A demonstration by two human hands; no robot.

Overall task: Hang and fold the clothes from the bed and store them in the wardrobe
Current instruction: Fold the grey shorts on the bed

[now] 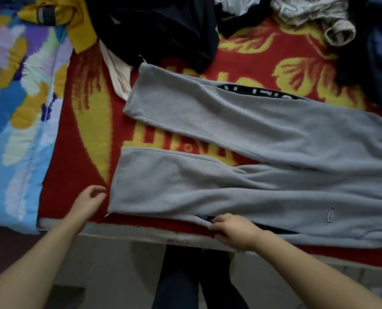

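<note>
Where the feather-print sheet [18, 108] covers the left of the bed, the red and yellow blanket [83, 134] takes over to its right and carries everything else; no box, basket or other container is in view, only cloth lying on cloth. The left hand [89, 200] hovers just beside the hem corner of the near leg of the grey sweatpants [263, 134], fingers loosely curled and holding nothing, and whether a fingertip touches the hem I cannot tell. The sweatpants lie flat, long axis running left to right across the blanket: both leg hems point left, apart from each other with blanket showing between them, and the waist end runs off the right edge. At the top lie a yellow garment [74, 21], then a black garment [154, 30] whose edge overlaps the far leg's hem, a cream cloth [116, 70] under it, and a grey knit sweater [314, 16] further right. The right hand [234, 230] pinches the near edge of the sweatpants, midway along the near leg, by the bed's front edge
</note>
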